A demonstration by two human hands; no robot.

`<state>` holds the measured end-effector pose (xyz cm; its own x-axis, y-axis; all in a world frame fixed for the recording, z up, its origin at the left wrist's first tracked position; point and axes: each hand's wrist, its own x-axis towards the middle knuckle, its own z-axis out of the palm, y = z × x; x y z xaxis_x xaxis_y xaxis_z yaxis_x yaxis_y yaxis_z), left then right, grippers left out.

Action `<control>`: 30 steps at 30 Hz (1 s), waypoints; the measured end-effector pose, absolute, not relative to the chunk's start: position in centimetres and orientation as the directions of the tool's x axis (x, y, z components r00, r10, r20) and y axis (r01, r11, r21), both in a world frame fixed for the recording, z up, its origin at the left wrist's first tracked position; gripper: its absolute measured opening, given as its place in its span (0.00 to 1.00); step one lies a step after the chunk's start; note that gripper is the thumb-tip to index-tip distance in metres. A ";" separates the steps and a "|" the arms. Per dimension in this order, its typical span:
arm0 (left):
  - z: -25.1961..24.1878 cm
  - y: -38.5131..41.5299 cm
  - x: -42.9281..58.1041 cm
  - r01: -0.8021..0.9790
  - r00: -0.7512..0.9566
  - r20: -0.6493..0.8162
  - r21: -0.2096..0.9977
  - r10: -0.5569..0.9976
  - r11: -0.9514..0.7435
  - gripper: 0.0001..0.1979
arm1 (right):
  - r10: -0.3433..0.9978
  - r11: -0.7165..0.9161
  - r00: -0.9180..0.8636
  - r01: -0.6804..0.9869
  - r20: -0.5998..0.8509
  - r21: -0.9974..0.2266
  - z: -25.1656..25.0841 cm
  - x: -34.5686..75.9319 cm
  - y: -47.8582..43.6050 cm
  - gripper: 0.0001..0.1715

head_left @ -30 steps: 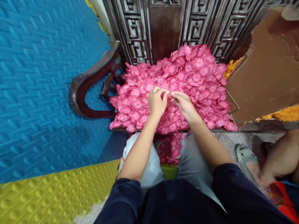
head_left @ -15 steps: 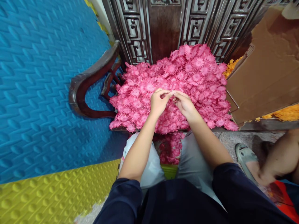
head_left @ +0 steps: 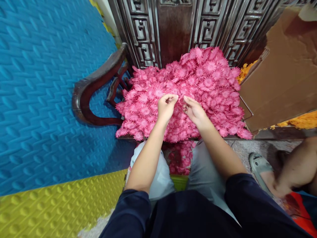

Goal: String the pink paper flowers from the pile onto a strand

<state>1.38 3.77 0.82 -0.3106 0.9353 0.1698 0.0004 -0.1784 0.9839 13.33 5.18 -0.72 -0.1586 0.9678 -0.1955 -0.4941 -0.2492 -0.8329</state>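
A thick heap of pink artificial flower heads (head_left: pixel 146 110) covers the wooden bench seat in front of me. Over its middle, my left hand (head_left: pixel 167 105) is closed in a pinch, thumb against forefinger. Whatever lies between those fingertips is too small to make out. A narrow gap to the right, my right hand (head_left: pixel 194 110) is also pinched, its other fingers curled in. Its fingertips blend with the pink behind them, so I cannot see what they hold. Both hands hover above the flowers with tips facing each other.
A dark curved armrest (head_left: pixel 83 102) borders the heap on the left, and a carved wooden backrest (head_left: pixel 174 36) rises behind. Brown cardboard (head_left: pixel 279 76) stands right, with orange flowers (head_left: pixel 305 120) beside it. Another person's foot in a grey clog (head_left: pixel 262 168) is at lower right.
My fingertips were touching half a second ago and are now apart. The left hand has moved slightly left; the right has hardly shifted. The flower heap looks the same.
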 end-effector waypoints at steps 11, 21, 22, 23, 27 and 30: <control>0.6 4.8 -2.0 0.348 -0.698 0.384 0.920 0.605 -0.181 0.05 | 0.962 -0.216 0.004 -0.598 -0.273 -0.772 -0.9 15.2 6.4 0.15; 0.5 3.3 0.9 0.707 -0.231 0.519 0.671 0.823 -0.225 0.05 | 0.948 -0.305 -0.112 -0.579 -0.297 -0.756 -1.4 13.0 5.4 0.10; 0.4 3.3 1.2 0.686 -0.216 0.504 0.688 0.837 -0.237 0.04 | 0.951 -0.303 -0.129 -0.583 -0.282 -0.754 -1.4 12.9 5.3 0.11; 0.2 3.4 1.4 0.654 -0.232 0.488 0.718 0.841 -0.237 0.04 | 0.953 -0.300 -0.140 -0.586 -0.270 -0.753 -1.3 12.8 5.2 0.12; -0.6 3.9 1.6 0.461 -0.387 0.434 0.855 0.814 -0.237 0.08 | 0.951 -0.305 -0.146 -0.578 -0.272 -0.757 -0.9 12.4 4.7 0.14; -0.5 3.8 1.9 0.320 -0.419 0.420 0.898 0.805 -0.302 0.12 | 0.951 -0.309 -0.157 -0.573 -0.268 -0.759 -0.8 12.2 4.4 0.16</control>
